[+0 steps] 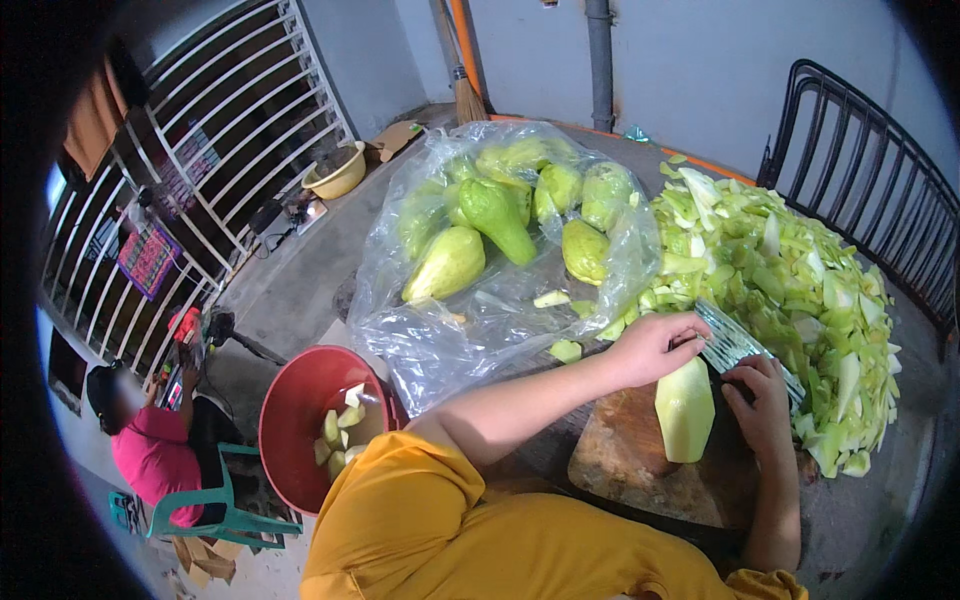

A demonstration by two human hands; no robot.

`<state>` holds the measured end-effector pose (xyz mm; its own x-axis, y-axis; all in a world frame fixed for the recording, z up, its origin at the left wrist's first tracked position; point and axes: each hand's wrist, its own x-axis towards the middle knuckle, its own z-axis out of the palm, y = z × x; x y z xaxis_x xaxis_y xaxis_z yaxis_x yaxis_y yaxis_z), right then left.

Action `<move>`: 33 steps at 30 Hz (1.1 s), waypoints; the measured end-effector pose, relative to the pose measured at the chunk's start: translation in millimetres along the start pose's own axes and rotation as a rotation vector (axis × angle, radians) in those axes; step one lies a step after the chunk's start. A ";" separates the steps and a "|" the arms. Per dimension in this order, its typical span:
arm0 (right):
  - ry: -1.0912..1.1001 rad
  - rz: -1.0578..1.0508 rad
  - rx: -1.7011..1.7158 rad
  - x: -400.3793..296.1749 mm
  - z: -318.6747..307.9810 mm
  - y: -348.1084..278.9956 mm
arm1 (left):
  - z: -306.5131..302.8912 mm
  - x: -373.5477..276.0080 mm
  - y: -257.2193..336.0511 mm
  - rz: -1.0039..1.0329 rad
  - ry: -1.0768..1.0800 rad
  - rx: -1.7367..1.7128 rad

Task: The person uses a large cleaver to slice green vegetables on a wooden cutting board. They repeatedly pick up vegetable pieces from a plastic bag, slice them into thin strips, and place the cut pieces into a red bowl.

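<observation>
A peeled, pale green fruit (685, 411) lies on a worn wooden cutting board (626, 457) in front of me. Just beyond it, a wide blade with wet bits stuck on it (739, 345) lies slanted between my hands. The fingers of my left hand (667, 345) close on its upper left part, over the fruit's top. My right hand (761, 401) has its fingertips at the blade's lower right part. A big heap of green peelings (795, 315) stands behind and to the right. Unpeeled green fruits (495, 217) lie in an open clear plastic bag (450, 352) at the back.
A red bucket (289, 427) with pale cut pieces in liquid stands to my left. Beyond it a person in a pink shirt (154, 457) sits on a green plastic chair (187, 502). A black metal rack (862, 157) leans at the back right; a yellow basin (337, 180) stands farther back left.
</observation>
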<state>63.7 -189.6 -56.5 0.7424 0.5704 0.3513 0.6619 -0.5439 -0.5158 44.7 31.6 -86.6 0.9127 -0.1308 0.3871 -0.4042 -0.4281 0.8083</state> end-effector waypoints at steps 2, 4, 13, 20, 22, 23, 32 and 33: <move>0.031 -0.001 0.018 -0.8 1.0 3.1 | -1.5 -0.1 4.1 0.067 0.043 0.052; 0.084 -0.046 0.036 -0.2 6.3 9.9 | -4.2 0.4 3.0 0.119 0.092 0.124; 0.314 -0.047 0.116 -10.2 -2.2 27.9 | -20.8 10.6 -4.4 0.070 0.355 0.104; 0.260 -0.026 0.132 -9.6 -2.2 31.3 | -4.2 14.2 -17.6 0.285 0.487 0.154; 0.247 -0.040 0.142 -8.0 -2.5 28.0 | -9.7 10.7 -9.7 0.225 0.392 0.189; 0.235 -0.059 0.147 -7.0 -1.9 26.8 | -11.1 9.9 -7.1 0.196 0.345 0.207; 0.177 -0.005 0.177 -4.3 0.9 22.7 | -11.1 10.8 -8.2 0.194 0.294 0.191; 0.166 0.020 0.203 -4.4 0.8 21.1 | -14.0 10.5 -7.7 0.177 0.261 0.188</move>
<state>74.3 -203.2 -69.5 0.7732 0.4426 0.4542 0.6250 -0.4101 -0.6642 56.6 46.1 -82.5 0.7736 0.0043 0.6337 -0.5148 -0.5789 0.6324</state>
